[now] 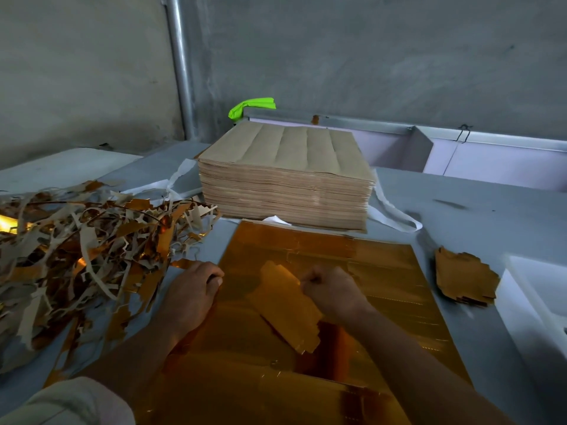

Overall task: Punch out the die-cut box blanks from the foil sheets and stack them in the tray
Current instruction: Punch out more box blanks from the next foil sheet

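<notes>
Holding the foil sheet (383,271) flat is the work of your left hand (190,289). Its fingers are curled over the sheet's edge at 9 o'clock and grip it, so the sheet cannot lift or slide while a piece is pulled free. Your right hand (334,294) is closed almost into a fist at the centre of the sheet, with fingers and thumb pinching the right edge of one box blank (285,305). The blank is tilted and raised off the sheet. A dark opening in the sheet just below it, toward 6 o'clock, marks its seat. Judge this as the separation step: whether the last nicks at the blank's lower end have parted cannot be told.

The finished blanks (464,277) lie at 3 o'clock, against the left rim of the white tray (540,305). Whether they rest inside it is unclear. That side suits the right hand, which carries each blank.

The scrap pile (76,240) sits at 9 o'clock, within reach of the left hand and well apart from good parts. The unpunched stack (285,179) stands at 12 o'clock, brown side up, touching the working sheet's far edge, ready to be drawn forward across the table (475,207)
</notes>
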`<state>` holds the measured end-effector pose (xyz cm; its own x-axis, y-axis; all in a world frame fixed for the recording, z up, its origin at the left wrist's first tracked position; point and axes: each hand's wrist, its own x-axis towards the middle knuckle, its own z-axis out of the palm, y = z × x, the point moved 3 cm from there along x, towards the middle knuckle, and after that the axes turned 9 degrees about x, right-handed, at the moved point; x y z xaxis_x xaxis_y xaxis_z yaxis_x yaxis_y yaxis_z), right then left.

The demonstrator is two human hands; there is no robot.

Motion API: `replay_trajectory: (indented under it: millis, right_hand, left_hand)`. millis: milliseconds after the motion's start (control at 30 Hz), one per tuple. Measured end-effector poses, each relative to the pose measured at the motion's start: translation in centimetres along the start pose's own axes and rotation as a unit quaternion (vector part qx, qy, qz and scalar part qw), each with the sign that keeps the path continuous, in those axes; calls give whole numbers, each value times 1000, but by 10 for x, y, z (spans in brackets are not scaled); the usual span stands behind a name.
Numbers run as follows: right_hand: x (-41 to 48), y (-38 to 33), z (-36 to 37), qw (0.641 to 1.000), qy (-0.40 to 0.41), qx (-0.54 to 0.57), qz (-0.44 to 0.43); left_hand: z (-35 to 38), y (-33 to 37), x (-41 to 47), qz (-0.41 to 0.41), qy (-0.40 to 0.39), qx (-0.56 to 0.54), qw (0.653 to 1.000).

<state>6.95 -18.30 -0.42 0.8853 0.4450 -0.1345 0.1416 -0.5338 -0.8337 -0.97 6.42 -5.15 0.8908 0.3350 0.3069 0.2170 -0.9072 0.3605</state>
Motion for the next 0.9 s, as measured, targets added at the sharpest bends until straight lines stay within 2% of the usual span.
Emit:
replay_trajectory:
  millis: [233, 467, 633, 900]
  right_hand:
    - [10, 17, -54, 992, 105, 53, 45]
    - [19, 27, -126, 975, 219, 26, 38]
    - [16, 37, -170, 957, 276, -77, 44]
    - [10, 70, -205, 914, 262, -279, 137]
  left_hand:
    - [0, 1, 2, 6, 3, 3, 1000]
    - [1, 0, 2, -8, -7, 5, 1000]
    - [3, -2, 1, -6, -7, 7, 1000]
    - [4, -3, 2, 1, -1, 11, 1000]
